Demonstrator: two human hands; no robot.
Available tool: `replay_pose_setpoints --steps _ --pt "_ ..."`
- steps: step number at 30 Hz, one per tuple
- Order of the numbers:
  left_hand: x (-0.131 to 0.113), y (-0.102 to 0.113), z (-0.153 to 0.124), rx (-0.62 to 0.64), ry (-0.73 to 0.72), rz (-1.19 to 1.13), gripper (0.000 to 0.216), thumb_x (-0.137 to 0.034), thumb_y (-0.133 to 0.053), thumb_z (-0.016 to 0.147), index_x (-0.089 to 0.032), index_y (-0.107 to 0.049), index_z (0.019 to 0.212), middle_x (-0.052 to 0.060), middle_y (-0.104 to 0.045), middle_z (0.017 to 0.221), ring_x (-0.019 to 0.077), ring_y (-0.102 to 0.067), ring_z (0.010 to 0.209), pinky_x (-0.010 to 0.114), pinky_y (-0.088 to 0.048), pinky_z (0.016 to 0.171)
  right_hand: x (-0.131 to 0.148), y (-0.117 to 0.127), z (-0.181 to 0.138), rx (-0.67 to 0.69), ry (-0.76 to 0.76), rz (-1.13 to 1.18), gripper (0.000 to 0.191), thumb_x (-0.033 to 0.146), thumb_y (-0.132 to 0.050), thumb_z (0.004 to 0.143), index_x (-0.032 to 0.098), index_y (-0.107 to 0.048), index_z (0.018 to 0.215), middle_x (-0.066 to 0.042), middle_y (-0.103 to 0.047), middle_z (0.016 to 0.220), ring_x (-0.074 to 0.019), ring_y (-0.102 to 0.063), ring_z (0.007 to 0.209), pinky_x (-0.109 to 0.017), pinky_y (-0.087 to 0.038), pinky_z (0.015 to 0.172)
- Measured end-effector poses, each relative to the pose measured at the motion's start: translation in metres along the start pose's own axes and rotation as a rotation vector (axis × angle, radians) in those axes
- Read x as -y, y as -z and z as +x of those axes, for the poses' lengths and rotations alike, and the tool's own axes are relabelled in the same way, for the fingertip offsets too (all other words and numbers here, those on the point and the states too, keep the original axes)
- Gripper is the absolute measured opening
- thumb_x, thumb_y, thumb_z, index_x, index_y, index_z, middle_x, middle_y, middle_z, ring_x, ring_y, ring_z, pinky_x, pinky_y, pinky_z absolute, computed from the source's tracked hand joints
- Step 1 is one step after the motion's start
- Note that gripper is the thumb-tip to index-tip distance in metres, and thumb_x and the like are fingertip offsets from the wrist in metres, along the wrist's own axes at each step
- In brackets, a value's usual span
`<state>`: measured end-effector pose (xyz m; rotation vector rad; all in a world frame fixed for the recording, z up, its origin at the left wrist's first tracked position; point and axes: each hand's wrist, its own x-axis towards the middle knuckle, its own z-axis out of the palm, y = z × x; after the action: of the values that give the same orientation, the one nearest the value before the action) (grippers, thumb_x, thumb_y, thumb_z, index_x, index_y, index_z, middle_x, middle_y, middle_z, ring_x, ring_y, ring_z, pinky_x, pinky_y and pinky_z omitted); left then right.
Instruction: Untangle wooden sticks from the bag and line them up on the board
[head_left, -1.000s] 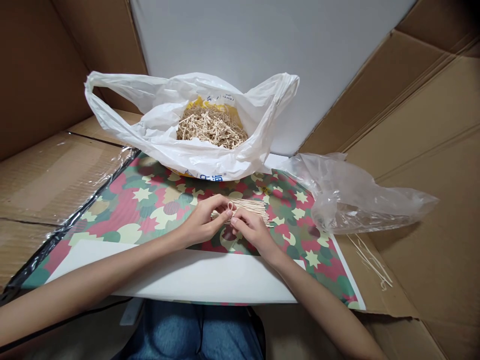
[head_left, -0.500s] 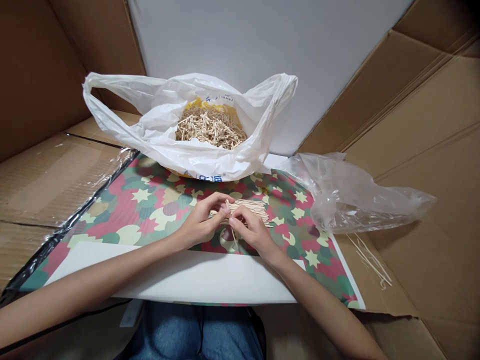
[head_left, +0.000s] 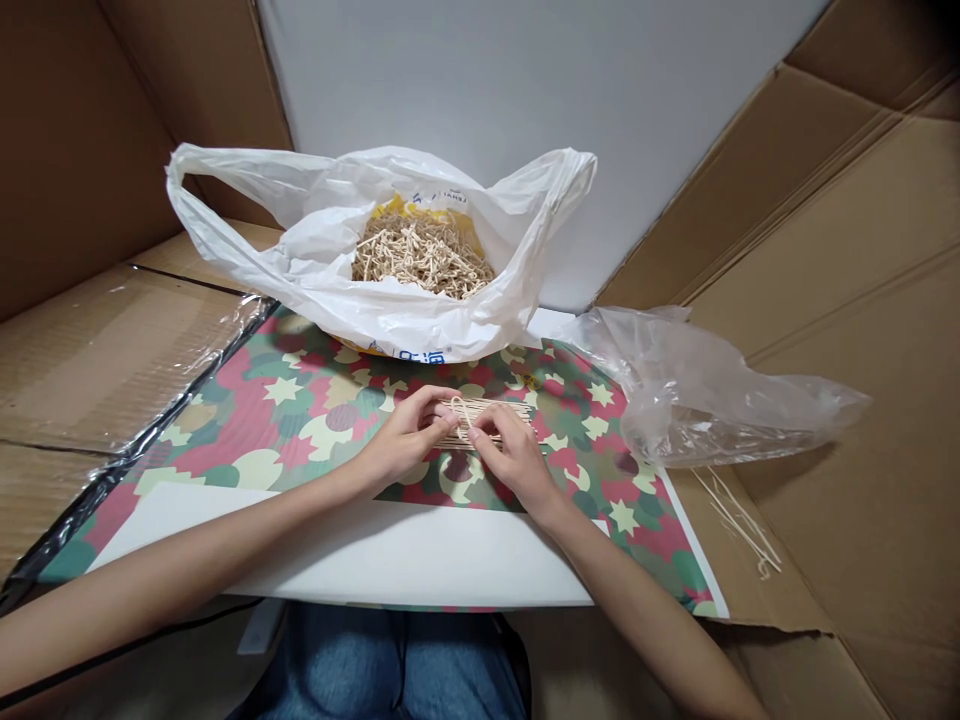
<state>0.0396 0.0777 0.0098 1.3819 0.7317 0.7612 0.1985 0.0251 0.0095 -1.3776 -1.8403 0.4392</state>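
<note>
Looped strip (head_left: 460, 399) pinched in fingertips of left hand (head_left: 411, 434) and right hand (head_left: 514, 452); hands close, slightly apart, strip held between, over sticks (head_left: 504, 411). Sticks laid roughly parallel on patterned bench (head_left: 247, 420). White bag (head_left: 315, 275) placed behind, short pieces (head_left: 420, 258) heaped inside. Clear bag (head_left: 690, 390) crumpled at right; loose strips (head_left: 739, 517) scattered nearby on cardboard (head_left: 780, 600).

the left hand (head_left: 411, 438) and right hand (head_left: 516, 455) hide part of the stick bundle (head_left: 481, 406); how the looped strip (head_left: 463, 402) runs between the two hands is too small to follow; the near side of the white bag (head_left: 420, 312) covers the bottom of the tangled heap (head_left: 424, 258); print (head_left: 454, 196) inside it is too small to read; left forearm (head_left: 202, 555) is cut off by the left edge, right forearm (head_left: 637, 600) and jeans (head_left: 450, 660) by the bottom.
</note>
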Motion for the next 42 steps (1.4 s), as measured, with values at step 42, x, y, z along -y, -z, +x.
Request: replay_pose_setpoints --steps 42 --pt "-0.015 0.011 0.006 0.007 0.056 -0.363 0.022 -0.029 -0.068 0.068 -0.012 -0.053 0.065 -0.003 -0.045 0.06 0.0068 -0.041 0.057 0.019 -0.032 0.055 -0.005 0.007 0.006 0.447 -0.306 0.548 0.013 0.024 -0.052 0.077 0.017 -0.05 0.067 0.002 -0.05 0.064 -0.0097 -0.046 0.059 -0.022 -0.034 0.054"
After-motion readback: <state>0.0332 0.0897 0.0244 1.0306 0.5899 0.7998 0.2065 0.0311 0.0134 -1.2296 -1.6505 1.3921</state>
